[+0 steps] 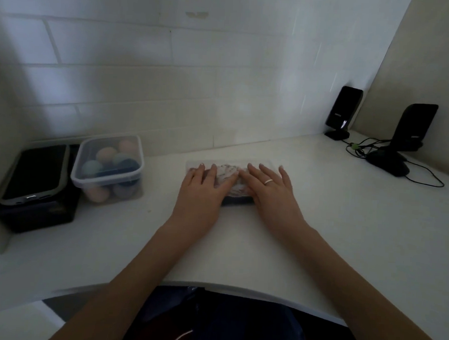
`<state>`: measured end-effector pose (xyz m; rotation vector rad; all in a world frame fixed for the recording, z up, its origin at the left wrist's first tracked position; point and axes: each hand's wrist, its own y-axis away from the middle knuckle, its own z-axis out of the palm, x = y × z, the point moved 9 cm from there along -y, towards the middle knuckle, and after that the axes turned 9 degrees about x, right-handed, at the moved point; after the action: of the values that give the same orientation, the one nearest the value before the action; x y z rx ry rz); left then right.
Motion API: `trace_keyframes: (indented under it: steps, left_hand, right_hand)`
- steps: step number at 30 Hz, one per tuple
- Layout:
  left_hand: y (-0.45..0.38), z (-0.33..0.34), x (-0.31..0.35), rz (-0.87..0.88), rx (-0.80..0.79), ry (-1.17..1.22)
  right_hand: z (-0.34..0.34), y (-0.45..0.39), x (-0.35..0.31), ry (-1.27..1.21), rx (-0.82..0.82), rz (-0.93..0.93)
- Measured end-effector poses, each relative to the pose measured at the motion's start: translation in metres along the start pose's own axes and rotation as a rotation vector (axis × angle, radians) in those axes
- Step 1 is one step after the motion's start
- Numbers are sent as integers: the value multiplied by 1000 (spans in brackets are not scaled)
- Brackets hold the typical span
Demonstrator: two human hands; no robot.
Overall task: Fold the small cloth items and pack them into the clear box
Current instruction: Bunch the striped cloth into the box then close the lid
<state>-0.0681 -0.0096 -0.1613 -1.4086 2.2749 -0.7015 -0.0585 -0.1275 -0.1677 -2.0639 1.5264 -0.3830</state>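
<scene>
A low clear box [192,165] lies on the white counter in front of me, with pale patterned cloth [227,172] and something dark visible through its top. My left hand [204,188] lies flat on the left part of the box, fingers spread. My right hand [271,190], wearing a ring, lies flat on the right part, fingers spread too. Both palms press down on the top; neither hand grips anything. I cannot tell whether the top surface is a lid.
At the left stands a lidded clear container [107,167] with several coloured round items. Beside it a phone [36,173] lies on a black box [34,212]. Two black stands [343,111] with cables [359,149] occupy the back right corner. The tiled wall is close behind.
</scene>
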Motion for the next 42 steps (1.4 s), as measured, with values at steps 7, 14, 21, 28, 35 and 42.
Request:
trace_keyframes:
  steps: [7, 14, 21, 28, 35, 42]
  left_hand:
    - [-17, 21, -39, -197, -220, -191]
    - [-22, 34, -80, -284, -259, -225]
    - [-31, 49, -111, -291, -267, -253]
    - [-45, 61, -131, -314, -284, -258]
    - [-44, 68, -133, -347, -291, -272]
    - [-43, 60, -126, -349, -322, -314]
  right_hand:
    - [35, -42, -24, -134, 3, 20]
    - [61, -74, -46, -163, 37, -25]
    - [79, -101, -61, -179, 89, -57]
    - [95, -124, -62, -167, 102, -79]
    - [88, -125, -56, -283, 146, -92]
    - [82, -120, -55, -234, 182, -86]
